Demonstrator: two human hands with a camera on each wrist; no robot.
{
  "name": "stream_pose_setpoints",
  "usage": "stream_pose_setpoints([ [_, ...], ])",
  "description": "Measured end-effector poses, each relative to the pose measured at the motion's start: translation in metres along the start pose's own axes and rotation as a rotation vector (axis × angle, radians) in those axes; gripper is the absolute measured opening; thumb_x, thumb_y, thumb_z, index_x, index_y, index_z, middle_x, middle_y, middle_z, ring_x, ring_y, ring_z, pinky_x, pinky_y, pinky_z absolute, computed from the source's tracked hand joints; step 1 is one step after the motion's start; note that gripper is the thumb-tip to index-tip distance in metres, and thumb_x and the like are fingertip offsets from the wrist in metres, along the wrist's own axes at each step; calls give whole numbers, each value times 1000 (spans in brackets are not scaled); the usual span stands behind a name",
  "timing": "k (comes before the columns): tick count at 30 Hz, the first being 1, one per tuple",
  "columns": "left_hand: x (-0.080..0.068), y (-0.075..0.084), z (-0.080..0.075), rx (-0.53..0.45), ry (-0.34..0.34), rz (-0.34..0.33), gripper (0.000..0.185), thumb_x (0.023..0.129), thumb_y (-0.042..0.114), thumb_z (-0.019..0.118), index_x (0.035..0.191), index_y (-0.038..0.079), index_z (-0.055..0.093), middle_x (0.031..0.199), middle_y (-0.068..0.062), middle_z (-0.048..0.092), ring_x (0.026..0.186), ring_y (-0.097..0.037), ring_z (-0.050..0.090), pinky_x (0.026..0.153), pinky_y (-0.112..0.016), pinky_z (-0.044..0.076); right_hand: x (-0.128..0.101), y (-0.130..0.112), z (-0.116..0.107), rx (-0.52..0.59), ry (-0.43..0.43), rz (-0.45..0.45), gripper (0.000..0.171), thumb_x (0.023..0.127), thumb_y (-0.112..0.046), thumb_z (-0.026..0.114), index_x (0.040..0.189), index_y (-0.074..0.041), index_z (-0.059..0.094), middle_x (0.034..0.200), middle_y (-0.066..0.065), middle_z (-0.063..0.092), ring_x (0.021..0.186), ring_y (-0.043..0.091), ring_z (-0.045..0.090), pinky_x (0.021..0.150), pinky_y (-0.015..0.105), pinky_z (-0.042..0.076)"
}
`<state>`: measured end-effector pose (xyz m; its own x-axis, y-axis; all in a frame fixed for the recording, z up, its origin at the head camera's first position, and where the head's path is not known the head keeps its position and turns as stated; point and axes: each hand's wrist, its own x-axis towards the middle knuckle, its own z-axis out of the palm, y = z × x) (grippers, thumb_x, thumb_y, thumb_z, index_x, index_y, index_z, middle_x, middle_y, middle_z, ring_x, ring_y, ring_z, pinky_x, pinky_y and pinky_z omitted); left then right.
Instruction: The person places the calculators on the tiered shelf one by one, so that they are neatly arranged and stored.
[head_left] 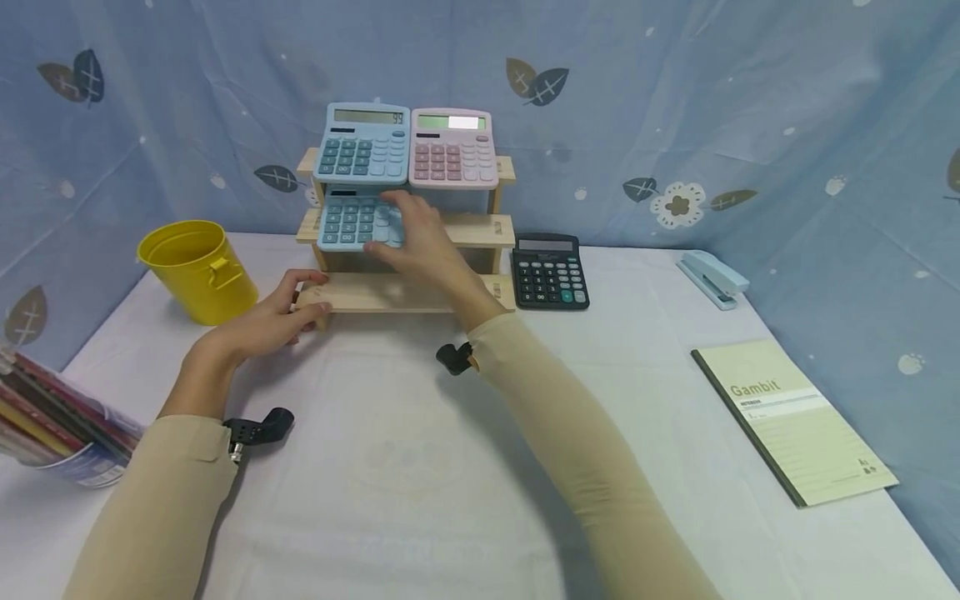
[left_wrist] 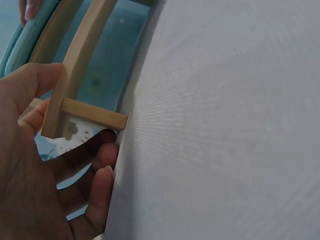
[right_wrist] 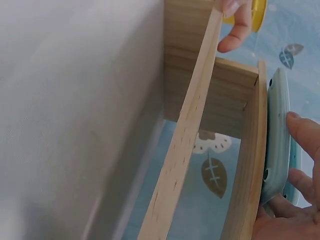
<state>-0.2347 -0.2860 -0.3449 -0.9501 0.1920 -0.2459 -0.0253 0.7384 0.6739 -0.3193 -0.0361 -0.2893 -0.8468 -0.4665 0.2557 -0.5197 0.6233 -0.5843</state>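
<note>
A three-tier wooden rack (head_left: 397,293) stands at the back of the table. My left hand (head_left: 258,327) grips the left end of its lowest board, with the thumb over the wood (left_wrist: 75,55). On the middle tier lies a light blue calculator (head_left: 348,223), its screen mostly hidden under the tier above. My right hand (head_left: 429,242) holds this calculator by its right side, thumb at the front edge and fingers toward the back; the right wrist view shows the calculator (right_wrist: 277,140) against the board. Another blue calculator (head_left: 362,154) and a pink calculator (head_left: 453,158) lean side by side on the top tier.
A black calculator (head_left: 551,279) sits right of the rack, a yellow bucket (head_left: 198,275) left of it. Farther right are a light blue stapler (head_left: 711,277) and a notebook (head_left: 795,425). A holder of pencils (head_left: 90,467) stands at the near left. A patterned curtain (head_left: 675,108) hangs behind.
</note>
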Motion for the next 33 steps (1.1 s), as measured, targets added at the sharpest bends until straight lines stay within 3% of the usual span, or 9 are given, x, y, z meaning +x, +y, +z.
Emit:
stream_pose_setpoints([
  [7, 1, -3, 0, -13, -2, 11, 62, 107, 50, 44, 155, 28, 11, 130, -23, 45, 113, -35, 54, 82, -35, 45, 2, -3, 3, -11, -32, 16, 76, 95, -40, 74, 157, -20, 36, 159, 6, 37, 142, 22, 38, 117, 30, 32],
  [22, 0, 0, -2, 0, 2, 16, 62, 107, 51, 43, 156, 30, 11, 126, -22, 47, 108, -33, 54, 82, -37, 43, 3, -5, 3, -31, -18, 2, 71, 96, -41, 72, 155, -20, 39, 160, 7, 34, 137, 23, 38, 114, 29, 33],
  [28, 0, -1, -2, -4, -3, 11, 62, 108, 50, 43, 156, 29, 10, 129, -23, 45, 110, -34, 53, 82, -36, 44, -1, 0, 2, -38, -22, -49, 70, 96, -39, 73, 155, -18, 41, 160, 6, 34, 141, 24, 37, 116, 28, 30],
  [33, -2, 0, -2, 2, 5, 13, 62, 107, 52, 44, 155, 31, 12, 123, -21, 47, 105, -33, 54, 83, -38, 43, -10, 4, -5, -24, -38, -76, 69, 96, -40, 72, 155, -19, 41, 160, 5, 34, 144, 23, 34, 118, 29, 29],
])
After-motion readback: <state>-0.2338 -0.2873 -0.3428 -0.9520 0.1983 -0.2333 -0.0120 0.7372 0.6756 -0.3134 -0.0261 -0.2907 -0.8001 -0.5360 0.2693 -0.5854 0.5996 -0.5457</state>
